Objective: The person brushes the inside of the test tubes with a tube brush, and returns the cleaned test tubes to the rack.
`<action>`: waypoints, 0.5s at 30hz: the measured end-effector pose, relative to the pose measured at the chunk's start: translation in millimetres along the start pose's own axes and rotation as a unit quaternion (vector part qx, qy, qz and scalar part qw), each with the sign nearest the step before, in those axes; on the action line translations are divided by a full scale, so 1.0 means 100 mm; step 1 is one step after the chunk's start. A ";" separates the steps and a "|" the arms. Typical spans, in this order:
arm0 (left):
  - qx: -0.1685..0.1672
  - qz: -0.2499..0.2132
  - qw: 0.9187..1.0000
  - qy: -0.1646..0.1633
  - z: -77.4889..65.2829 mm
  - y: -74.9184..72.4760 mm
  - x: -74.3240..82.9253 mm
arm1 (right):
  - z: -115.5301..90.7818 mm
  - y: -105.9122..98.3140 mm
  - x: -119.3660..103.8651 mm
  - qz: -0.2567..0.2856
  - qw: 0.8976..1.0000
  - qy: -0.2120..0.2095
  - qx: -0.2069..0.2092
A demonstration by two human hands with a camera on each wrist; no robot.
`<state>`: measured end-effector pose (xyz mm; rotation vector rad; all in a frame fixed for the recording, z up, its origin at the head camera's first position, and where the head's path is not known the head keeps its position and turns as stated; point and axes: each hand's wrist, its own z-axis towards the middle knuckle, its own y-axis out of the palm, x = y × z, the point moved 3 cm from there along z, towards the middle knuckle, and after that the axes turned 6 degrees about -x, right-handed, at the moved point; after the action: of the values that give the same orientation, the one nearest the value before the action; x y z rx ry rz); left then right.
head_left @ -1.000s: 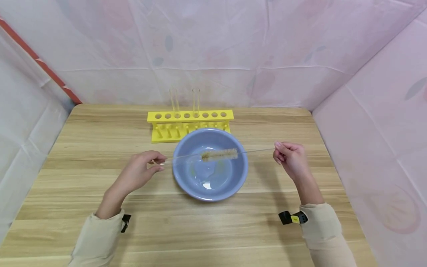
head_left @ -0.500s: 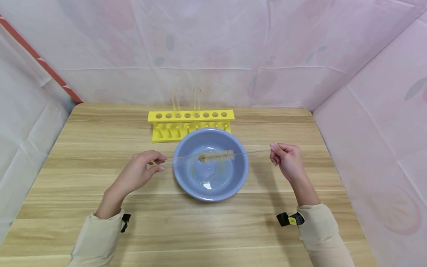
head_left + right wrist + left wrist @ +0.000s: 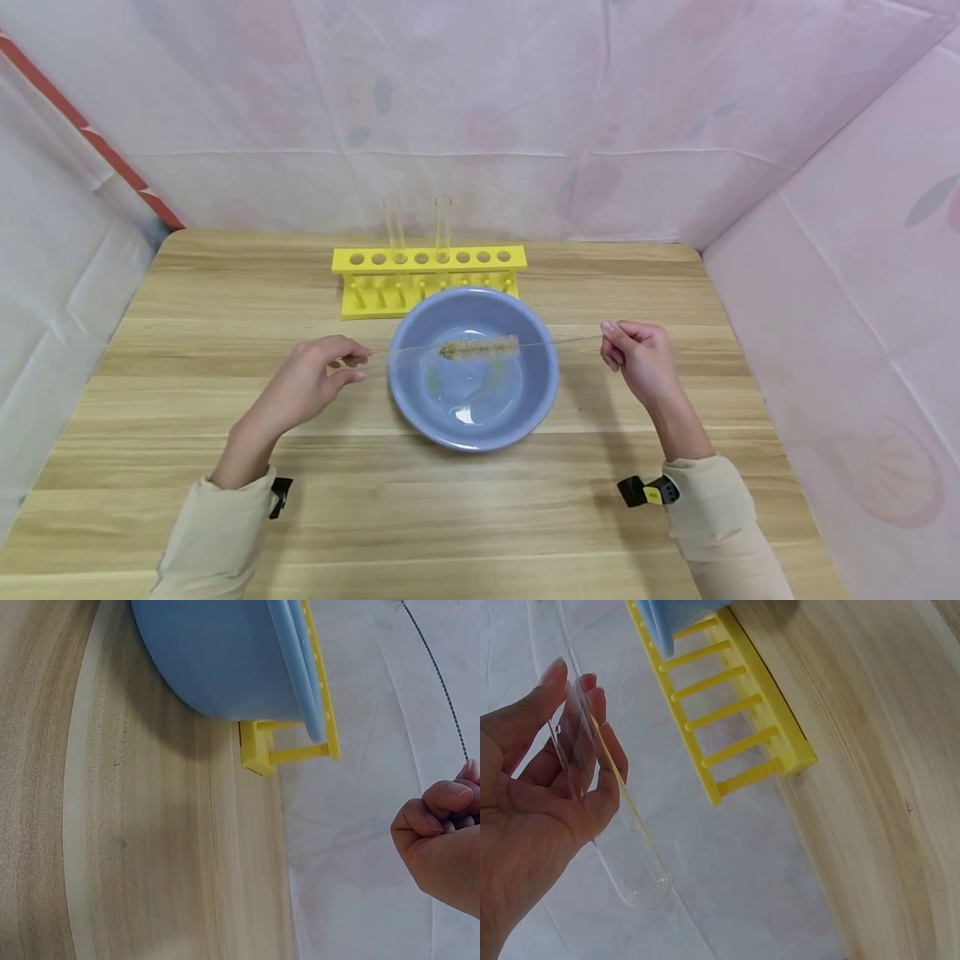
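My left hand (image 3: 309, 385) holds a clear glass test tube (image 3: 634, 874) between thumb and fingers, its rounded bottom extending past the hand in the left wrist view. In the head view the tube is nearly invisible, pointing right over the basin. A test tube brush (image 3: 482, 347) with pale bristles lies level above the blue basin (image 3: 547, 392). My right hand (image 3: 647, 360) pinches its thin twisted wire handle (image 3: 442, 684). Whether the brush's tip is inside the tube's mouth, I cannot tell.
Behind the basin, partly hidden by it, stands a yellow test tube rack (image 3: 427, 260). Two more glass tubes (image 3: 443, 229) stand upright in it. The basin holds a little water. Pale cloth walls (image 3: 480, 100) border the wooden table (image 3: 450, 525).
The brush has shifted slightly left as my right hand moved left toward the basin. My left hand stays almost in place, still holding the tube.
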<state>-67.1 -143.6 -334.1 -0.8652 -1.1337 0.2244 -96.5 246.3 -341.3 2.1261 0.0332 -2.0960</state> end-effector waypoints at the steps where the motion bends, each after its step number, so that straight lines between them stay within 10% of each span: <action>1: 0.001 0.000 1.000 0.000 0.00 0.00 0.00 | 0.00 0.01 0.00 0.000 1.000 0.000 -0.001; 15: -0.004 -0.012 1.000 0.007 0.10 0.08 0.08 | 0.05 0.30 0.08 -0.078 0.997 0.020 -0.016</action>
<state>-70.3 -128.9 -332.8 -0.8599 -1.1325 0.1945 -97.5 214.8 -346.5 2.2117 0.2453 -2.1199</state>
